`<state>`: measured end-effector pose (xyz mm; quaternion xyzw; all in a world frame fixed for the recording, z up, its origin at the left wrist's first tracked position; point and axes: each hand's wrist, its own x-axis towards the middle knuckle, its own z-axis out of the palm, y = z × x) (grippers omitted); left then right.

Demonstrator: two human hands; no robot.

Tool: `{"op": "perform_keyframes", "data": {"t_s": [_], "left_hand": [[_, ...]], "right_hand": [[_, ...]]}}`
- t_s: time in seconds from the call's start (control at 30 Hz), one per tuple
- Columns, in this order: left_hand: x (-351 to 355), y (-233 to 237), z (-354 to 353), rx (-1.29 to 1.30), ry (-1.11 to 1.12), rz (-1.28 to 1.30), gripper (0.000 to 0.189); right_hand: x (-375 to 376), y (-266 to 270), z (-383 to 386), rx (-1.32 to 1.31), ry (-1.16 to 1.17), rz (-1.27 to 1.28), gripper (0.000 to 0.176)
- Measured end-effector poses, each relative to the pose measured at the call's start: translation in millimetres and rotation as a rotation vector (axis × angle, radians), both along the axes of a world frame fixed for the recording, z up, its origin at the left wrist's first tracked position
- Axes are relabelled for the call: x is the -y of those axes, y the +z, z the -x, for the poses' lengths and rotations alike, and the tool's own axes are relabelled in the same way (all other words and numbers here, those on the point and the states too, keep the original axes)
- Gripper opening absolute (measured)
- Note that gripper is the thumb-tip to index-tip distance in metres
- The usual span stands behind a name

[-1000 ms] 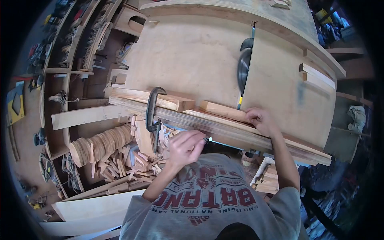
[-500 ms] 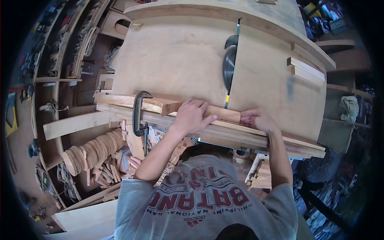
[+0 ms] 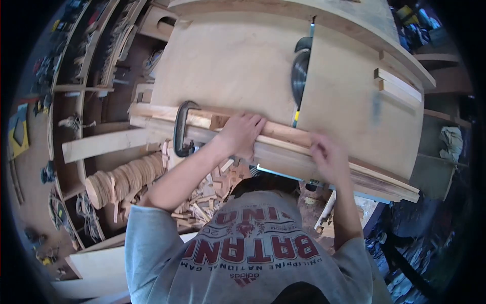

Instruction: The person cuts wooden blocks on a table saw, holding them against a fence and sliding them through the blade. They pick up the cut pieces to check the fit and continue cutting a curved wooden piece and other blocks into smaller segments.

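A short wooden block [image 3: 286,133] lies along the front edge of the saw table [image 3: 228,61], in front of the circular saw blade [image 3: 300,76]. My left hand [image 3: 242,133] is closed over the left part of this block, its fingers across the top. At the block's right end is my right hand [image 3: 328,156], with fingers curled together at the front rail [image 3: 377,176]; whatever is in them is hidden. Left of my left hand, a C-clamp [image 3: 180,129] holds another piece of wood [image 3: 200,119] against the table edge.
Two short wood strips [image 3: 399,86] lie on the table's right side. A long curved rail [image 3: 354,23] crosses the far side. Stacked wooden discs [image 3: 124,177] and scrap offcuts [image 3: 202,202] are below left. Shelves [image 3: 76,88] with tools stand at the left.
The view has shifted, so the table sits further right. My right hand has moved from the block's end down toward the front edge, fingers curled. My left hand stays on the block.
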<state>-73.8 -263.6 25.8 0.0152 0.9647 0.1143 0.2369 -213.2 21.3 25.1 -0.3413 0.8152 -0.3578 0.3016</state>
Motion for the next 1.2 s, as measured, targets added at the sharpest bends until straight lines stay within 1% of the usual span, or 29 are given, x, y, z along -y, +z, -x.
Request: {"op": "perform_keyframes", "data": {"t_s": [0.03,0.07,0.1,0.13,0.17,0.2,0.23,0.27,0.3,0.33,0.4,0.43,0.47,0.5,0.53,0.57,0.6,0.67,0.73,0.77,0.83,0.87,0.93,0.97,1.0,1.07,1.1,1.13,1.2], "left_hand": [[-0.3,10.4,7.0,0.077,-0.046,0.064,0.117],[1.8,15.3,11.3,0.151,-0.100,0.130,0.115],[6.5,9.6,10.9,0.136,-0.094,0.098,0.107],[6.6,11.1,10.8,0.137,-0.090,0.108,0.107],[5.1,14.3,11.2,0.146,-0.056,0.098,0.104],[3.5,16.8,9.8,0.152,-0.024,0.091,0.100],[1.6,17.4,6.4,0.147,-0.024,0.101,0.100],[0.4,16.1,4.6,0.143,-0.017,0.102,0.098],[1.2,14.8,6.3,0.130,-0.012,0.105,0.095],[1.8,11.5,6.2,0.106,-0.021,0.123,0.095],[2.5,5.6,3.6,0.054,-0.033,0.104,0.095],[0.7,10.6,5.8,0.092,-0.037,0.111,0.098],[-0.3,15.8,8.3,0.081,-0.054,0.122,0.098],[-2.1,20.4,8.0,0.099,-0.031,0.113,0.100],[-3.8,22.8,5.8,0.120,-0.008,0.101,0.102],[-2.8,17.2,2.6,0.054,-0.020,0.101,0.104],[-1.6,11.3,0.9,0.051,-0.029,0.105,0.104],[-4.0,14.9,-1.3,0.048,0.016,0.127,0.104],[-4.7,19.8,3.5,0.077,0.009,0.122,0.101],[-4.1,22.3,7.4,0.110,0.000,0.118,0.098],[-3.0,22.9,8.8,0.101,0.000,0.122,0.094],[-3.9,21.6,5.5,0.105,-0.013,0.124,0.090],[-2.7,22.6,5.6,0.078,-0.001,0.118,0.087],[-2.9,21.9,3.1,0.071,0.007,0.107,0.084],[-2.1,19.4,0.6,0.065,0.016,0.100,0.084],[0.6,15.5,2.0,0.073,0.014,0.061,0.081],[1.1,13.9,1.8,0.059,0.012,0.051,0.081],[2.1,13.1,1.8,0.069,0.005,0.053,0.081],[0.5,17.0,1.3,0.063,-0.001,0.049,0.080]], "right_hand": [[2.9,20.1,-24.1,0.298,0.061,0.043,0.035],[10.3,23.5,-49.5,0.437,0.261,0.151,0.035],[19.4,26.5,-70.6,0.562,0.460,0.264,0.036],[26.4,4.3,-97.7,0.678,0.601,0.234,0.041],[33.6,-37.7,-130.6,0.645,0.669,0.218,0.043],[41.6,-91.7,-165.5,0.668,0.683,0.166,0.047],[56.3,-126.9,-190.5,0.876,0.605,0.008,0.041],[68.8,-172.0,-222.8,1.182,0.349,-0.141,0.038],[77.4,-233.4,-253.2,1.463,0.070,-0.285,0.036],[83.4,-330.1,-284.0,1.773,-0.042,-0.164,0.034],[116.0,-353.7,-280.2,1.680,-0.463,-0.088,0.037],[127.9,-376.1,-286.0,1.670,-0.467,-0.057,0.037],[138.0,-404.8,-295.6,1.811,-0.669,0.296,0.036],[145.5,-418.3,-301.5,1.920,-0.866,0.661,0.036],[150.6,-410.7,-301.2,1.918,-0.871,0.674,0.036],[154.9,-397.8,-299.0,1.969,-0.950,0.639,0.035],[158.9,-385.0,-294.4,2.020,-1.025,0.600,0.035],[161.8,-390.3,-292.7,1.961,-1.010,0.567,0.035],[167.5,-397.0,-285.1,2.084,-1.323,0.570,0.038],[164.4,-401.1,-280.8,2.077,-1.312,0.572,0.038],[147.1,-416.3,-289.1,2.178,-1.059,0.615,0.045],[138.1,-431.1,-302.0,2.174,-1.057,0.606,0.045],[134.4,-459.3,-301.2,2.123,-0.522,0.773,0.053],[136.1,-402.4,-288.6,2.049,-0.718,0.599,0.055],[133.5,-401.3,-286.9,2.041,-0.717,0.588,0.055],[123.1,-418.4,-285.4,1.811,-0.133,0.292,0.055],[122.7,-341.9,-260.2,1.600,-0.080,-0.098,0.055],[116.2,-323.7,-258.5,1.584,-0.091,-0.102,0.055],[109.1,-298.8,-255.6,1.381,-0.016,-0.151,0.057]]}}
